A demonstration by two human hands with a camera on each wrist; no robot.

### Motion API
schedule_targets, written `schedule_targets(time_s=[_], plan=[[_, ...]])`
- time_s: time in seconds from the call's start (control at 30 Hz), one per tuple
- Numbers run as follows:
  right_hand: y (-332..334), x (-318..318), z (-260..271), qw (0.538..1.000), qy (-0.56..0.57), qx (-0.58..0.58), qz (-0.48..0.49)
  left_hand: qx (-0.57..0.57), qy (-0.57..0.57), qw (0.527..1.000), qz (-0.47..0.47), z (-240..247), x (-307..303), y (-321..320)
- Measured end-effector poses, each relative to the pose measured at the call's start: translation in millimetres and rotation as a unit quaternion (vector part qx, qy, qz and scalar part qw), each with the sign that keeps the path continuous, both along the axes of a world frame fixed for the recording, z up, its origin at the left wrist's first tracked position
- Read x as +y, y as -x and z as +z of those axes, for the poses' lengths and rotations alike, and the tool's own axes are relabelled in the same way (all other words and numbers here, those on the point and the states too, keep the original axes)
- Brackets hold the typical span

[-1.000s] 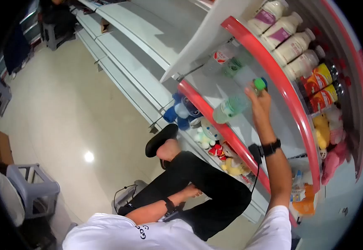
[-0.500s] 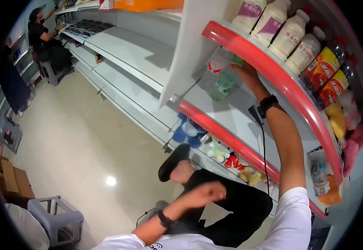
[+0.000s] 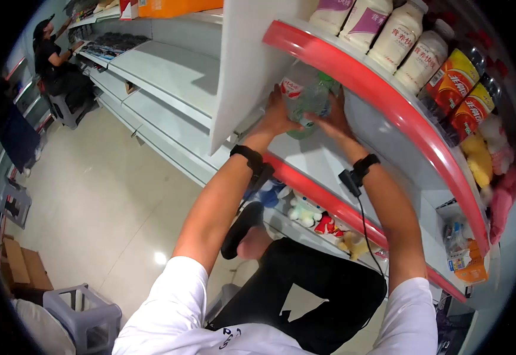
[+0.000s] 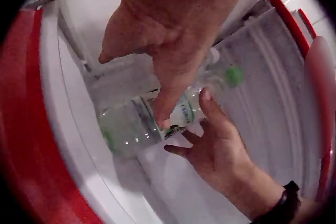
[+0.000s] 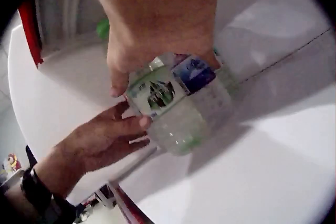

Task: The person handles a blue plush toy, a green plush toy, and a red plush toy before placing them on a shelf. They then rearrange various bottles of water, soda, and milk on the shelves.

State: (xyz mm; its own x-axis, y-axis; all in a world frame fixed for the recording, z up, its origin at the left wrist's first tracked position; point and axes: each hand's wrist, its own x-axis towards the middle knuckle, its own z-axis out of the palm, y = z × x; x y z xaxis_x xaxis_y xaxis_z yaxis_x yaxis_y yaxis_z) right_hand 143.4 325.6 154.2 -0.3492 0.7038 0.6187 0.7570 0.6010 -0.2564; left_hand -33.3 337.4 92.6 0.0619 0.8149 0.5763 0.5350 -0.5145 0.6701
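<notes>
Inside the curved shelf bay, a clear bottle with a green cap and green label (image 5: 160, 95) stands beside a clear bottle with a red-and-white label (image 3: 291, 89). A blue-and-purple label (image 5: 195, 74) shows just behind the green one in the right wrist view. My left hand (image 3: 278, 116) is at the bottles' left side, its thumb laid across the front of the green-labelled bottle. On the other side my right hand (image 3: 336, 118) has its fingers stretched along the bottles and its thumb toward the front. My hands partly cover the bottles.
White-capped milk drink bottles (image 3: 397, 35) and orange-labelled bottles (image 3: 471, 115) line the shelf above, behind a red curved edge (image 3: 352, 65). Plush toys (image 3: 305, 210) sit below. A white panel (image 3: 240, 65) bounds the left. A cable hangs from my right wrist. A person sits far left.
My right hand carried the green-capped bottle from the shelf front back and left beside the red-labelled bottle. My left hand rose from my lap to the bottles' left side.
</notes>
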Motion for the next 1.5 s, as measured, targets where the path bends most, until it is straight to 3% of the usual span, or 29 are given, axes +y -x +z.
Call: schedule_targets(time_s=[0.17, 0.23, 0.3, 0.47, 0.53, 0.63, 0.73, 0.8, 0.83, 0.9, 0.93, 0.97, 1.03, 1.1, 1.13, 1.17, 1.2, 1.23, 1.3, 1.33, 1.37, 1.43, 1.5], plan=[[-5.2, 6.0, -11.5, 0.996, 0.048, 0.073, 0.008, -0.051, 0.023, 0.998, 0.008, -6.7, 10.3, -6.6], [-7.6, 9.1, -12.1, 0.988, 0.067, 0.12, 0.069, -0.071, 0.025, 0.997, 0.008, -9.6, 8.0, -7.8], [-8.1, 17.9, -15.5, 0.991, 0.037, 0.103, 0.083, -0.068, -0.048, 0.997, 0.004, -6.8, 7.0, -10.2], [-14.9, 26.7, -21.7, 0.992, -0.025, 0.063, 0.107, -0.06, -0.027, 0.997, 0.033, -15.6, 5.4, -17.6], [-14.6, 30.3, -31.8, 0.968, 0.069, 0.163, 0.176, -0.064, -0.023, 0.997, 0.029, -17.1, 6.7, -23.0], [-12.6, 27.7, -37.6, 0.966, 0.098, 0.201, 0.127, -0.036, -0.063, 0.997, 0.041, -24.1, 16.7, -18.2], [-11.6, 19.2, -34.9, 0.975, 0.111, 0.182, 0.056, -0.074, -0.124, 0.988, -0.053, -28.0, 25.9, -9.6], [-15.9, 7.2, -32.9, 0.982, 0.075, 0.149, 0.092, -0.018, -0.095, 0.994, 0.058, -28.1, 9.3, -9.2], [-23.4, -6.4, -27.7, 0.983, 0.065, 0.149, 0.086, -0.04, -0.067, 0.996, 0.046, -18.6, -10.0, -10.9], [-36.0, -44.3, -20.9, 0.94, 0.292, 0.139, 0.108, -0.06, -0.057, 0.997, 0.002, -17.5, -50.8, -9.7], [-51.1, -54.5, -36.3, 0.968, 0.231, 0.059, 0.074, -0.059, -0.076, 0.995, -0.031, -25.2, -70.3, -8.1], [-69.5, -65.2, -51.9, 0.985, 0.166, -0.021, 0.038, -0.097, 0.003, 0.991, -0.091, -21.3, -102.8, -10.8], [-92.9, -116.0, -47.6, 0.982, 0.151, 0.038, 0.111, -0.119, 0.175, 0.96, -0.187, -36.3, -160.0, -19.3], [-116.6, -158.1, -49.9, 0.981, 0.07, 0.087, 0.159, -0.267, 0.211, 0.876, -0.342, -68.5, -207.0, -49.2], [-125.6, -177.1, -49.8, 0.982, 0.064, 0.088, 0.156, -0.268, 0.257, 0.861, -0.347, -68.8, -233.9, -66.0], [-134.4, -197.0, -50.1, 0.991, 0.05, 0.083, 0.089, -0.267, 0.304, 0.843, -0.354, -69.3, -260.7, -82.2], [-141.4, -214.8, -53.4, 0.996, 0.038, 0.076, 0.022, -0.3, 0.355, 0.797, -0.385, -88.6, -278.7, -99.1], [-147.1, -228.4, -59.8, 0.996, 0.036, 0.076, 0.016, -0.33, 0.405, 0.745, -0.414, -108.6, -293.2, -115.4], [-156.4, -249.3, -70.2, 0.992, -0.031, 0.084, -0.084, -0.319, 0.469, 0.706, -0.423, -130.8, -324.6, -138.9], [-160.0, -256.3, -72.5, 0.988, -0.056, 0.084, -0.12, -0.309, 0.395, 0.77, -0.395, -143.2, -335.4, -142.6], [-166.4, -256.6, -74.7, 0.988, -0.057, 0.085, -0.119, -0.308, 0.394, 0.771, -0.394, -147.7, -340.1, -142.1], [-183.7, -251.9, -86.4, 0.982, -0.016, 0.151, -0.112, -0.605, 0.463, 0.521, -0.385, -151.7, -343.4, -132.8], [-197.7, -255.2, -90.9, 0.981, 0.019, 0.15, -0.118, -0.602, 0.472, 0.515, -0.387, -153.2, -352.2, -128.0]])
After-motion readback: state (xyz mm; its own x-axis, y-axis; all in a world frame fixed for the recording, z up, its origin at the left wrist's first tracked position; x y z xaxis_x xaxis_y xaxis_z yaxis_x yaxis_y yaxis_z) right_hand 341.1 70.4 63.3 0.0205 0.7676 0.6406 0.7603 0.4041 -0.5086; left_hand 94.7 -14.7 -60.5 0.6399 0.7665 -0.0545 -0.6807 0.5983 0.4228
